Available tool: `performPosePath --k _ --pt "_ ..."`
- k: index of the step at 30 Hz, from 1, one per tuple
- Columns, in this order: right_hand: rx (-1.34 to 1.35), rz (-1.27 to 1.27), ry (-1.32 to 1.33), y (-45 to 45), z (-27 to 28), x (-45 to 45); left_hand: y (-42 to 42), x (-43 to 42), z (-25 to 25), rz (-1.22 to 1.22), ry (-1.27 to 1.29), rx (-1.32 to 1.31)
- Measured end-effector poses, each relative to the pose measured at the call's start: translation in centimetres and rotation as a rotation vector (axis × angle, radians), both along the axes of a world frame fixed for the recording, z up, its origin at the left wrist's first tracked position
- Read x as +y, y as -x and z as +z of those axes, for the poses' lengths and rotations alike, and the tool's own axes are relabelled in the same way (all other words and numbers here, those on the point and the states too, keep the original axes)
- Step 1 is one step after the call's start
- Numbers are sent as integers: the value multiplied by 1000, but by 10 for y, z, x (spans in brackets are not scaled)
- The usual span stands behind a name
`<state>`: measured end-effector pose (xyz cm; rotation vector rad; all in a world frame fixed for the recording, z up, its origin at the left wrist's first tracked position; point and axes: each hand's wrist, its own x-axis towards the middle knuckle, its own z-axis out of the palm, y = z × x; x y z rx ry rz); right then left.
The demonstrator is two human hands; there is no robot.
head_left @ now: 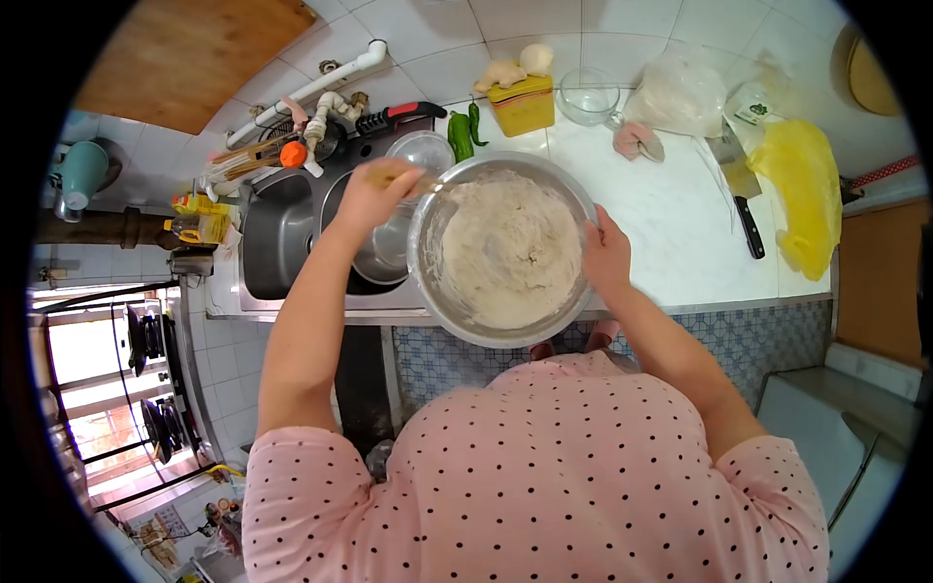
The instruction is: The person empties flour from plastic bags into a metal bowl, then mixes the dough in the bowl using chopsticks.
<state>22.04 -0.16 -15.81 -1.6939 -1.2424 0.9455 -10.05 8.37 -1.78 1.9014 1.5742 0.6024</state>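
Note:
A large metal bowl [428,291] sits at the counter's front edge, partly over the sink. Inside it lies a pale, lumpy flour mixture [510,248], sticky in the middle and drier toward the sides. At the bowl's upper left rim, my left hand [381,197] is closed around a thin utensil [439,186] whose end reaches over the mixture; its exact kind is too unclear to tell. My right hand [607,255] grips the bowl's right rim, the thumb side uppermost. Behind the bowl stands a clear plastic bowl [422,148], partly hidden.
Green peppers [461,136] lie beside a yellow container [522,107] topped with ginger. A glass bowl [587,97], a pink cloth [639,142] and plastic bags stand along the wall. A black-handled knife [749,227] lies at right by a yellow bag [802,194]. The sink [277,233] is left.

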Motion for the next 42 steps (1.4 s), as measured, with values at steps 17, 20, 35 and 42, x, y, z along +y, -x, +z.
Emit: performPosePath --k 17,20,35,42 --pt "171 -73 -67 10 -4 -1 -170 -105 -43 -67 -258 -251" --pt "323 -141 -40 16 -15 0 -174 -115 -40 -230 -310 -129" --pt "365 -196 9 18 -4 0 -79 -174 -9 -638 -8 103" --pt "242 -183 -25 16 -6 0 -98 -81 -68 -356 -297 -109"
